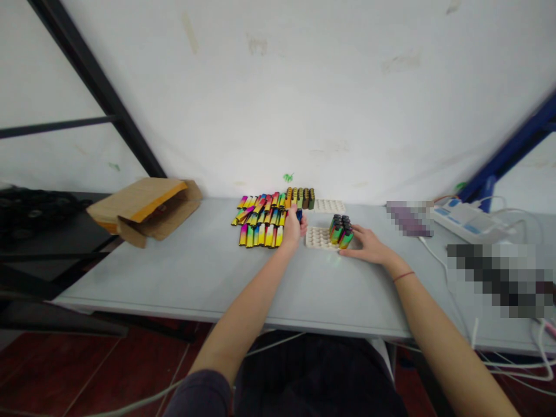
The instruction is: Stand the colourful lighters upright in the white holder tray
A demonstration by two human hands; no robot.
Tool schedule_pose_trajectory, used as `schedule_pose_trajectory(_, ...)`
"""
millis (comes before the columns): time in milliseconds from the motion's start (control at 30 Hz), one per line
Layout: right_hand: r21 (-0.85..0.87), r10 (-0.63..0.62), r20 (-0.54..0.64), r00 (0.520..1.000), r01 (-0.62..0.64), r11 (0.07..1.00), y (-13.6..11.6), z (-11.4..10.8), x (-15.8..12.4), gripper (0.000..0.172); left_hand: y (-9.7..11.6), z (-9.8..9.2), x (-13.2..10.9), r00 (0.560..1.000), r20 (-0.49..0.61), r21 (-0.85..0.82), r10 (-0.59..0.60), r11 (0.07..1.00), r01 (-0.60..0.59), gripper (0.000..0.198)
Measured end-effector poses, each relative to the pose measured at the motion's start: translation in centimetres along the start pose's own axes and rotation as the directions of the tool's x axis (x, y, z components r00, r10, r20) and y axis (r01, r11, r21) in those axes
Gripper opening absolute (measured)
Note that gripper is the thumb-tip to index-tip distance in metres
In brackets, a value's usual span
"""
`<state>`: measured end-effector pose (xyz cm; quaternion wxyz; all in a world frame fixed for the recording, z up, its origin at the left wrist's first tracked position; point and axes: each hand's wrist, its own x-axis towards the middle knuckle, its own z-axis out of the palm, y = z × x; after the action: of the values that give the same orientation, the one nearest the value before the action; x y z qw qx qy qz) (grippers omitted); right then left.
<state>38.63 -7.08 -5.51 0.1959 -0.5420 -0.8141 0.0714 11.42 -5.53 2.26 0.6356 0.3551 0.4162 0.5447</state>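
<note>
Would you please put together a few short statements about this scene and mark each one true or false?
1. The carton lies left of the loose lighters. True.
2. The right hand is inside the carton. False: it is at the right end of the front tray.
3. The upright lighters stand toward the front tray's right end. True.
4. The left hand is right of the front tray. False: it is left of it.
5. The power strip lies right of both hands. True.

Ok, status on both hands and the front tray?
Left hand curled beside loose lighters, hold unclear. Right hand open at right end of front tray. Upright lighters partly fill it. Second tray behind.
</note>
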Motion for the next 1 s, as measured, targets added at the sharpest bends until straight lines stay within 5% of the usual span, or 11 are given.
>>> schedule_pose_trajectory(300, 0.035, -0.001, 0.03, 1.0, 0.0, 0.999, -0.31, -0.45, 0.05, 0.085, 0.46, 0.15, -0.28, 0.998, -0.061, -0.018, -0.008, 1.0, 0.007, 0.052)
schedule_pose_trajectory(633, 0.033, -0.006, 0.025, 1.0, 0.005, 0.999, -0.28, -0.49, 0.04, 0.088, 0.07, 0.07, -0.48, 0.999, -0.01, -0.05, -0.044, 0.998, 0.044, 0.069)
schedule_pose_trajectory(1000, 0.026, -0.005, 0.024, 1.0, 0.004, 1.0, -0.48, -0.58, 0.09, 0.086, 0.08, 0.15, -0.36, 0.998, -0.016, -0.056, -0.063, 0.996, 0.062, 0.049)
